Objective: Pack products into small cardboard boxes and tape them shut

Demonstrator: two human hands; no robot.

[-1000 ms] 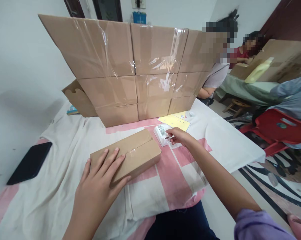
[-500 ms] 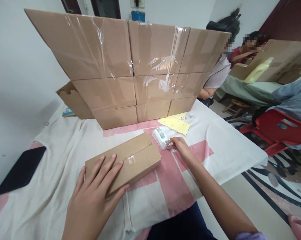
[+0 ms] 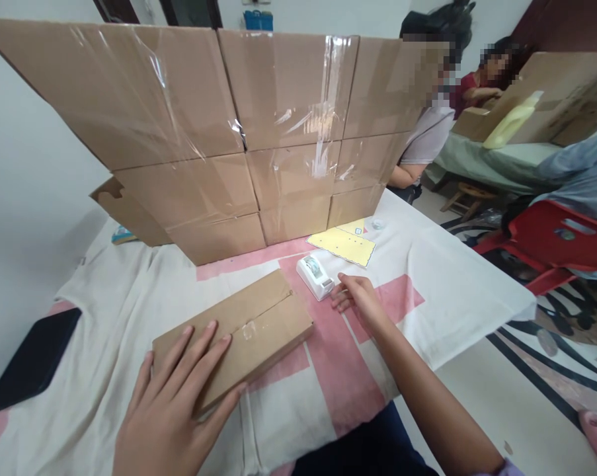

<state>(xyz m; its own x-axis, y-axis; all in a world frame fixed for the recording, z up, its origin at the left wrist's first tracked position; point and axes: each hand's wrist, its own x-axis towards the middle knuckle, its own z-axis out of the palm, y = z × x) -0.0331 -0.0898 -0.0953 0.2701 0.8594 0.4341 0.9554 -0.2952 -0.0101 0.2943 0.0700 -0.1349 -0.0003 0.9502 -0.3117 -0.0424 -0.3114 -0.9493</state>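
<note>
A closed brown cardboard box [image 3: 266, 314] lies flat on the cloth-covered table, with a small piece of clear tape across its seam. My left hand [image 3: 172, 390] rests on the box's left part, fingers spread over the top and thumb along the near side. Just beyond the box's right end sits a white tape dispenser [image 3: 314, 276]. My right hand [image 3: 356, 297] is beside the dispenser's cutting end, thumb and fingers apart; I see nothing held, though clear tape could be too faint to show.
Taped-together cardboard boxes [image 3: 298, 125] form a wall across the back of the table. Yellow paper pieces [image 3: 345, 246] lie at its foot. A black tablet-like slab [image 3: 33, 360] is at far left. Other people sit beyond, near a red chair [image 3: 560, 238] and a yellow bottle [image 3: 514, 122].
My right hand's fingers, pinched at the dispenser's cutting end before, are now spread and slightly off it. My left hand stays on the box. The whole view has shifted a little.
</note>
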